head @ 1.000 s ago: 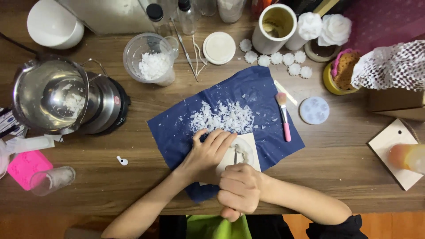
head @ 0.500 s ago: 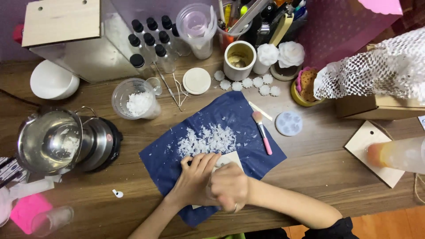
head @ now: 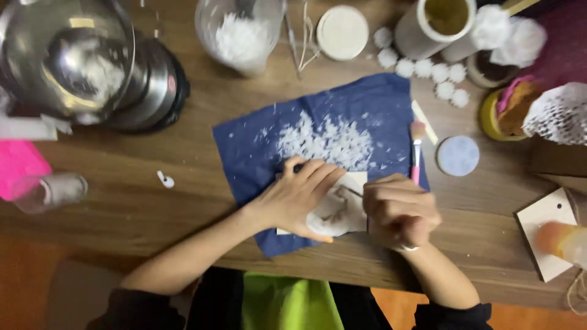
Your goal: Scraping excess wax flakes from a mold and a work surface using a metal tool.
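Observation:
My left hand (head: 299, 197) lies flat on a white round wax piece (head: 330, 219) that rests on a pale square board (head: 353, 186). My right hand (head: 400, 211) is closed around a thin tool (head: 353, 192) whose tip touches the wax piece. Both sit on a dark blue cloth (head: 257, 153) strewn with a heap of white wax flakes (head: 327, 142) just beyond my fingers. A pink-handled brush (head: 417, 146) lies on the cloth's right edge.
A steel pot on a black heater (head: 92, 64) stands at the far left. A clear cup of white flakes (head: 239, 36), a round lid (head: 342, 32), small white flowers (head: 437, 73), a pale blue mould (head: 458, 155), a wooden tag (head: 547, 229) and a pink mould (head: 18, 165) surround the cloth.
The camera has tilted down and closer. My right hand has shifted to the right of the wax piece, uncovering it; my left hand still presses on it.

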